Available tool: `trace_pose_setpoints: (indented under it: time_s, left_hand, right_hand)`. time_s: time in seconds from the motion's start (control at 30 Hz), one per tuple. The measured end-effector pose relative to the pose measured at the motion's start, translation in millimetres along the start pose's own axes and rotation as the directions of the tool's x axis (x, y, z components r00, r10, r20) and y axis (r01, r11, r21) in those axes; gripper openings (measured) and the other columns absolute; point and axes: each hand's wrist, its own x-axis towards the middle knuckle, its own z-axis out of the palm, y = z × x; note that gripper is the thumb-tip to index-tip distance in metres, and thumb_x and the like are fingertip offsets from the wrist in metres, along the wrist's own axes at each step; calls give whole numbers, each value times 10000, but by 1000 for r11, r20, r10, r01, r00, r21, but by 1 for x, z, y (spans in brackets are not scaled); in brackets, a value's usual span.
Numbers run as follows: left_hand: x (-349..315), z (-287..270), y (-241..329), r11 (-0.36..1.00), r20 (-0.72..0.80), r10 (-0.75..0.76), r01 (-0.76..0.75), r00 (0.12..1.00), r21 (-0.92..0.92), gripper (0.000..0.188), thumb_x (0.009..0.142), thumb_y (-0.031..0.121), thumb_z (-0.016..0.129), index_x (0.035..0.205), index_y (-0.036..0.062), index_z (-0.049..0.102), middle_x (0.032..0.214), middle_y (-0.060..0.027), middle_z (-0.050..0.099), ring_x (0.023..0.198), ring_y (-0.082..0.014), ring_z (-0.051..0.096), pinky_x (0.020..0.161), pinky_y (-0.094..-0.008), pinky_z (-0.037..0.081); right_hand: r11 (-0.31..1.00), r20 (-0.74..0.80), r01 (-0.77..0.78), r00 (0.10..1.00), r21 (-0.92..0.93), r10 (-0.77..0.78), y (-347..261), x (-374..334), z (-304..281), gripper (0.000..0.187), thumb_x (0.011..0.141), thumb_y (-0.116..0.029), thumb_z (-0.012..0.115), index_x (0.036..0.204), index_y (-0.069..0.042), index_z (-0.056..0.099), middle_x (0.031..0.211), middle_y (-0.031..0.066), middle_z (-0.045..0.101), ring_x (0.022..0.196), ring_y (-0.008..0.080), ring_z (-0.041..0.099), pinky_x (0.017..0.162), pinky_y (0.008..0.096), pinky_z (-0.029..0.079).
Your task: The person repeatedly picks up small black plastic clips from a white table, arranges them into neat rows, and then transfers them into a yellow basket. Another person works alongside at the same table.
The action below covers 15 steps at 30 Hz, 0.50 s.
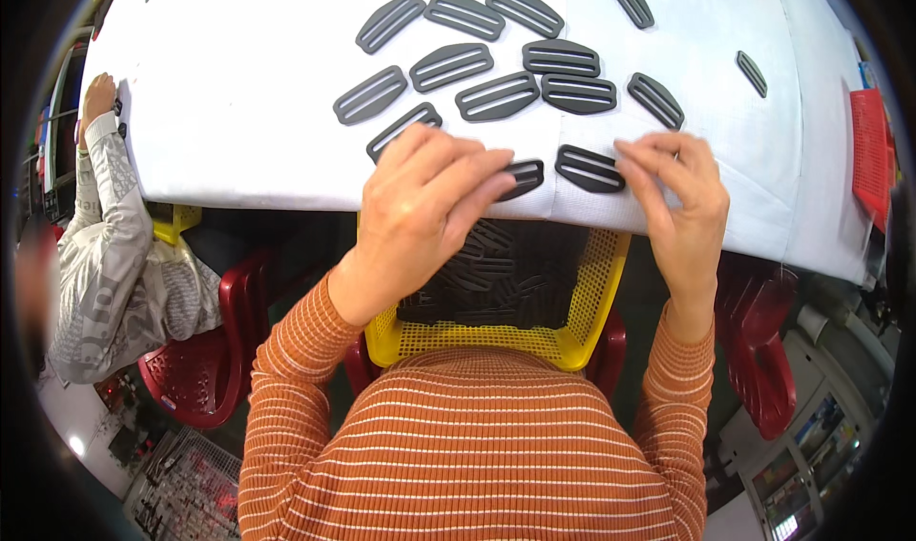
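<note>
And it's bright up top, the white table (239, 93) blazing from ten o'clock round to one, nearly washed out at eleven, while just below centre, toward six, the basket (487, 343) drops into shade, its dark pieces (491, 274) melting together! Over at eight a hard white glare spot (76, 445) burns, and the left hand (415, 202) and right hand (679, 183) come through evenly lit, a touch soft. Out at the rim, the fisheye bends the table's edges, everything sinking into black at three and nine.
</note>
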Motion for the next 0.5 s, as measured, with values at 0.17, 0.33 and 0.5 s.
trace_pose_setpoints:
  time_s: [0.17, 0.33, 0.5]
  left_hand:
    - [25, 9, -14, 953, -43, 69, -53, 997, 297, 351, 737, 72, 789, 1079, 35, 721, 997, -63, 656, 854, -234, 577, 734, -337, 483]
    - [30, 10, -18, 944, -33, 145, -128, 989, 304, 268, 771, 66, 765, 1035, 38, 728, 895, -57, 654, 790, -225, 577, 710, -337, 487]
    - [21, 8, -9, 999, -10, -32, 32, 999, -1, 168, 786, 21, 746, 952, 37, 735, 735, -71, 631, 689, -224, 576, 643, -308, 475]
  right_hand:
    - [968, -23, 240, 970, -74, -243, 21, 37, 20, 271, 746, -158, 784, 1007, -96, 752, 949, 3, 674, 880, 190, 583, 816, 325, 447]
    - [841, -8, 445, 883, -308, -470, 33, 42, 21, 236, 756, -196, 763, 979, -118, 750, 952, -30, 673, 879, 163, 589, 811, 313, 430]
    - [818, -98, 430, 861, -383, -498, 25, 42, 20, 124, 814, -165, 718, 903, -79, 723, 901, -15, 656, 834, 176, 597, 806, 323, 414]
